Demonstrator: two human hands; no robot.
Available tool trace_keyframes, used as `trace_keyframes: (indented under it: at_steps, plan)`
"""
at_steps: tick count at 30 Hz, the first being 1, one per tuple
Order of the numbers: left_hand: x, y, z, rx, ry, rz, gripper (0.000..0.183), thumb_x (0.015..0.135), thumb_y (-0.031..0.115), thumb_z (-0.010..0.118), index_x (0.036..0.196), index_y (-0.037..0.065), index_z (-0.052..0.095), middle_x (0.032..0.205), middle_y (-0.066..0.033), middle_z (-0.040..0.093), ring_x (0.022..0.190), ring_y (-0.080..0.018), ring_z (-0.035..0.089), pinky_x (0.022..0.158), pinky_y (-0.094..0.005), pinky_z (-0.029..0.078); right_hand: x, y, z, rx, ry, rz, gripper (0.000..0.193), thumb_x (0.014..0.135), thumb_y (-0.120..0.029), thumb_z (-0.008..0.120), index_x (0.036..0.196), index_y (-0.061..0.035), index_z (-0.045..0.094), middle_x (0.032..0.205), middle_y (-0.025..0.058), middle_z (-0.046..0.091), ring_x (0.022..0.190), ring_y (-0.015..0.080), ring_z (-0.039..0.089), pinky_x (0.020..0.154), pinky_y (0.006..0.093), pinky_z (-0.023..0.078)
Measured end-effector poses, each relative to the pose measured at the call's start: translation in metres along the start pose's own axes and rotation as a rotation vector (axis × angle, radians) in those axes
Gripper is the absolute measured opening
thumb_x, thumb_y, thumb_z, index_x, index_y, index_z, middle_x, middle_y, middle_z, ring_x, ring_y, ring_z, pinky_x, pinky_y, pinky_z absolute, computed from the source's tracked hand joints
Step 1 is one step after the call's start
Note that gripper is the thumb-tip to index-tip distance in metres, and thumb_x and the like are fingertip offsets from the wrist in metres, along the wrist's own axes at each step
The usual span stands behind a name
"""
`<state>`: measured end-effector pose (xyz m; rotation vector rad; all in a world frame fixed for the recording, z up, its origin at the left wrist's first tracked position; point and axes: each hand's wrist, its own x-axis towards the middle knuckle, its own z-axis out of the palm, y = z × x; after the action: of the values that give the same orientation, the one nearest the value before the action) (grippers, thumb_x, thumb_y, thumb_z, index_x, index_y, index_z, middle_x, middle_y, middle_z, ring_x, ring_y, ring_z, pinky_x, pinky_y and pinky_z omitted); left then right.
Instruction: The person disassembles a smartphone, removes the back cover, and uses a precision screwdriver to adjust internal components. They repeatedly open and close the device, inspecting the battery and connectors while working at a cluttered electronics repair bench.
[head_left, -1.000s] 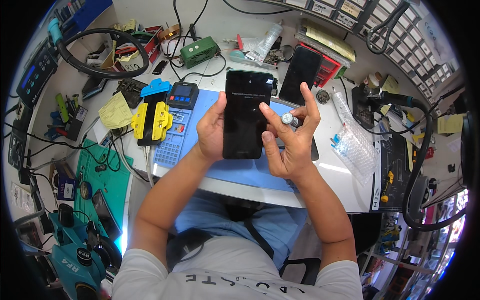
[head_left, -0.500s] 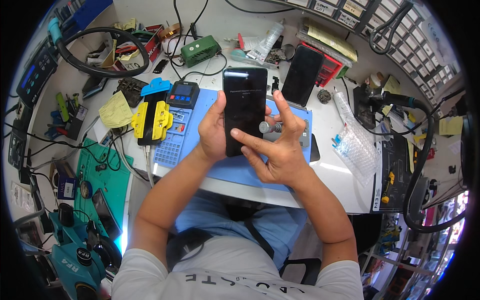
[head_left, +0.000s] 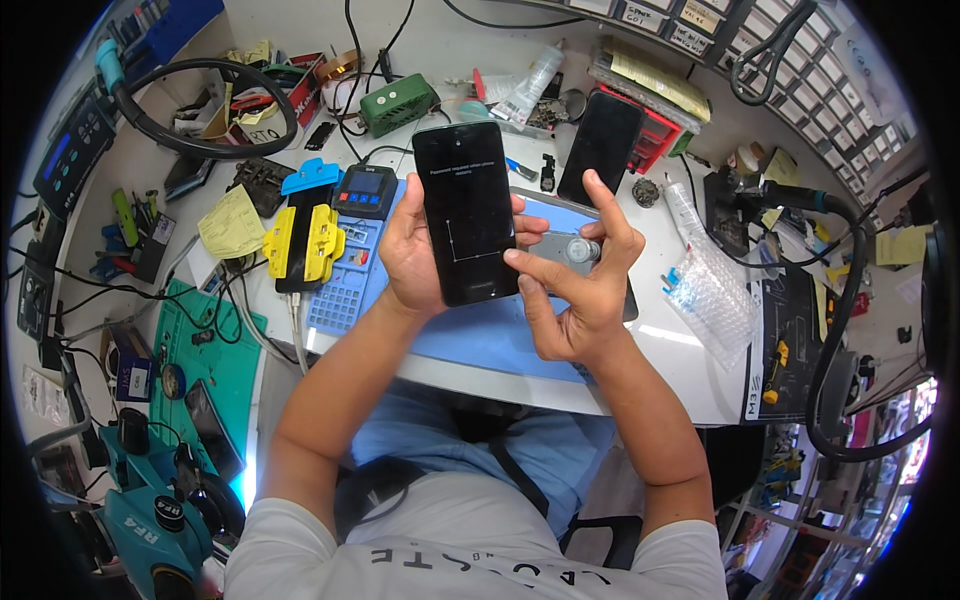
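Observation:
A black smartphone (head_left: 470, 205) is upright in my left hand (head_left: 408, 262), with the thumb along its left edge and fingertips showing past its right edge. Its dark screen shows a line of text and a thin L-shaped line lower down. My right hand (head_left: 583, 305) is open, holding nothing; the extended index finger touches the lower right of the screen while another finger points up. Behind that hand, a grey metal fixture with a round knob (head_left: 580, 250) rests on the blue mat (head_left: 450, 345), partly hidden.
A second dark phone (head_left: 600, 140) leans against a red box at the back. To the left are a yellow-and-blue clamp (head_left: 290, 240) and a small tester with a screen (head_left: 363, 190). Bubble wrap (head_left: 710, 305) lies at right; a teal microscope (head_left: 150, 530) stands lower left.
My right index finger has moved right across the screen, where an L-shaped line now shows. The phone has shifted slightly left and tilted.

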<state>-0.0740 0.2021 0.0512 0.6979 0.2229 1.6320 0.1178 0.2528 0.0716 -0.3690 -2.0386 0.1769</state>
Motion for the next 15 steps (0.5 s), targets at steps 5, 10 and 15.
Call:
trace_keyframes:
  at_steps: [5, 10, 15]
  plan:
    - [-0.0001, 0.0005, -0.003, 0.001, -0.013, 0.017, 0.086, 0.107, 0.066, 0.019, 0.142, -0.005, 0.054, 0.127, -0.0264, 0.066, 0.116, -0.0492, 0.067, 0.104, -0.0583, 0.054, -0.0025, -0.0066, -0.0015, 0.176, -0.12, -0.022, 0.026, 0.068, -0.01, 0.077, 0.091, -0.0165, 0.085, 0.159, 0.0282, 0.043, 0.133, 0.0327, 0.044, 0.101, 0.0355, 0.037]
    - [0.0003, 0.0002, -0.0046, -0.016, -0.007, 0.014, 0.086, 0.107, 0.066, 0.02, 0.141, -0.006, 0.053, 0.127, -0.027, 0.066, 0.115, -0.0486, 0.067, 0.103, -0.0575, 0.054, -0.0045, -0.005, 0.0034, 0.194, -0.111, -0.032, 0.026, 0.066, -0.01, 0.076, 0.09, -0.0161, 0.085, 0.159, 0.0286, 0.044, 0.132, 0.0327, 0.045, 0.104, 0.0349, 0.033]
    - [0.0, 0.0008, -0.004, -0.03, -0.013, 0.015, 0.085, 0.107, 0.065, 0.019, 0.142, -0.005, 0.053, 0.127, -0.027, 0.066, 0.115, -0.0485, 0.067, 0.103, -0.0577, 0.054, -0.0039, -0.0049, -0.0016, 0.195, -0.119, -0.025, 0.026, 0.066, -0.008, 0.075, 0.089, -0.0151, 0.084, 0.159, 0.0289, 0.044, 0.132, 0.0321, 0.045, 0.102, 0.0355, 0.035]
